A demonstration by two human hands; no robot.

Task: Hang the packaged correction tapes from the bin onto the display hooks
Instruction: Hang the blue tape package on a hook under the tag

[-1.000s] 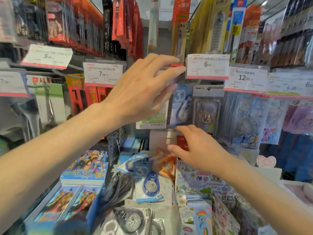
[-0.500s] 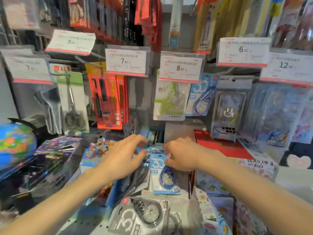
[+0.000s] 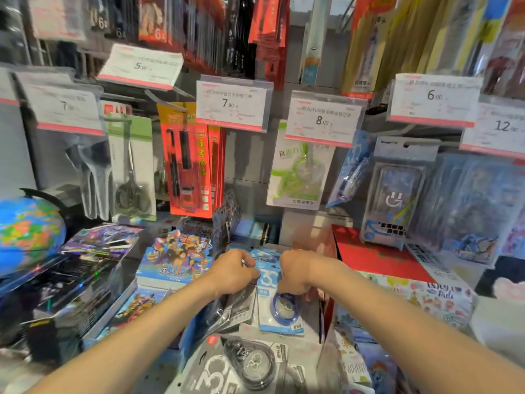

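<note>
A blue packaged correction tape (image 3: 279, 311) lies in the bin (image 3: 309, 314) at the centre, low in the view. My left hand (image 3: 233, 273) pinches its upper left edge and my right hand (image 3: 295, 271) grips its upper right edge. More correction tape packs hang on the display hooks above: a green one (image 3: 298, 177) under the 8.00 tag and a blue one (image 3: 350, 172) tilted beside it. A grey packaged tape (image 3: 241, 365) lies nearer to me in the bin.
Red pen packs (image 3: 190, 166) and scissors (image 3: 132, 172) hang at the left. A globe (image 3: 25, 231) stands far left. Cartoon boxes (image 3: 176, 260) and dark boxes (image 3: 85, 268) lie left of the bin, a red box (image 3: 375, 257) and colourful packs (image 3: 420, 297) right.
My left hand came down from the hook under the 8.00 tag to the bin. Both hands have closed on the blue pack. The view has tilted down and shifted left.
</note>
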